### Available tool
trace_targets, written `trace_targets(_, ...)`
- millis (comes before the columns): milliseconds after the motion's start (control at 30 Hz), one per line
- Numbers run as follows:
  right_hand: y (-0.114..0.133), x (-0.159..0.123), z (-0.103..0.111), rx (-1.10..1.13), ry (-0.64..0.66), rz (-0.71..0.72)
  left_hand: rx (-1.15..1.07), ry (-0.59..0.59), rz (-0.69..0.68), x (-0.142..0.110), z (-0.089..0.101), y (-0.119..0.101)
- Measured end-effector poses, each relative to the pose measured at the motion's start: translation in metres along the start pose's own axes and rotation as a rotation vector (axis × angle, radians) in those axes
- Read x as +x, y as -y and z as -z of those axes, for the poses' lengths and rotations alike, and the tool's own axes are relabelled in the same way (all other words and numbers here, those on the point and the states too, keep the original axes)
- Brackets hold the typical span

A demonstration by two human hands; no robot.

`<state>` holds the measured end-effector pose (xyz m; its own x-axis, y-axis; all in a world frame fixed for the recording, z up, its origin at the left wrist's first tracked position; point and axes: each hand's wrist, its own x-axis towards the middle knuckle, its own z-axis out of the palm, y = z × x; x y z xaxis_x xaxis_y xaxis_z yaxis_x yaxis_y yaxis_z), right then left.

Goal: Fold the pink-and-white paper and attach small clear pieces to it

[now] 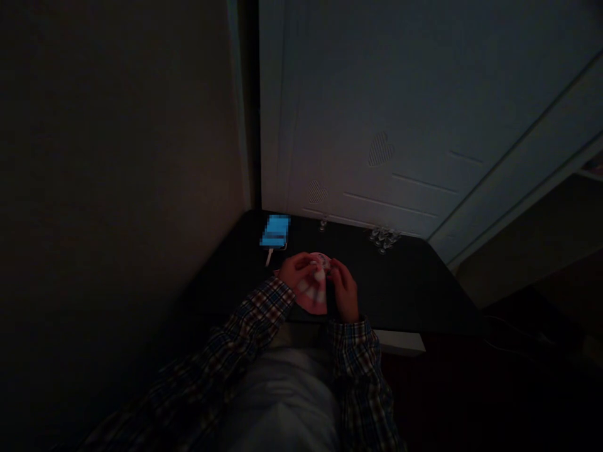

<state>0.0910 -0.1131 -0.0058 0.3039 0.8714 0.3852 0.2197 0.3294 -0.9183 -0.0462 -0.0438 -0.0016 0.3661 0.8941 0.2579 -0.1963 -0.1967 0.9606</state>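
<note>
In the head view, a soft pink piece (pixel 311 302) with pale patches flares out near the front of the dark table. It looks like cloth, but the dim light hides its exact kind. A small white lump (pixel 320 275) sits in its middle. My left hand (pixel 296 270) grips the upper left of the pink piece, fingertips beside the lump. From the other side, my right hand (pixel 346 292) has bent fingers closed at its upper right edge. Both sets of fingertips are partly hidden in shadow.
A lit phone-like device (pixel 275 231) with a blurred blue screen and a white cable (pixel 269 257) lies at the table's (pixel 400 289) back left. Several small clear pieces (pixel 384 238) cluster at the back right; another (pixel 323 225) stands apart. Behind rises a pale panel (pixel 348 113) with embossed hearts.
</note>
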Motion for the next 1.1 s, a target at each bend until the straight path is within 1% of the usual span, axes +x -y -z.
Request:
trace_targets(133,-0.005,0.0,0.0,0.013,0.019,-0.058,0.001,-0.004,0.012,0.0,0.0,0.001)
trace_targets(233,-0.008,0.0,0.001,-0.008,0.01,-0.061,-0.007,-0.008,0.025,0.0,0.0,0.002)
trace_targets(333,-0.009,0.0,0.002,-0.022,-0.017,-0.059,-0.024,0.014,0.024,0.0,-0.001,0.004)
trace_targets(700,0.001,-0.002,0.0,0.034,-0.042,0.002,-0.002,0.027,0.01,0.002,0.003,0.01)
trace_targets(833,0.004,-0.002,0.0,0.041,-0.019,0.03,0.028,0.015,0.024,0.002,0.003,0.007)
trace_targets(933,0.007,-0.002,0.0,0.008,-0.038,0.04,0.05,0.013,0.017,0.001,0.002,0.003)
trace_targets(1100,0.006,-0.002,0.0,-0.007,-0.053,0.049,0.056,-0.024,0.016,0.0,0.001,0.0)
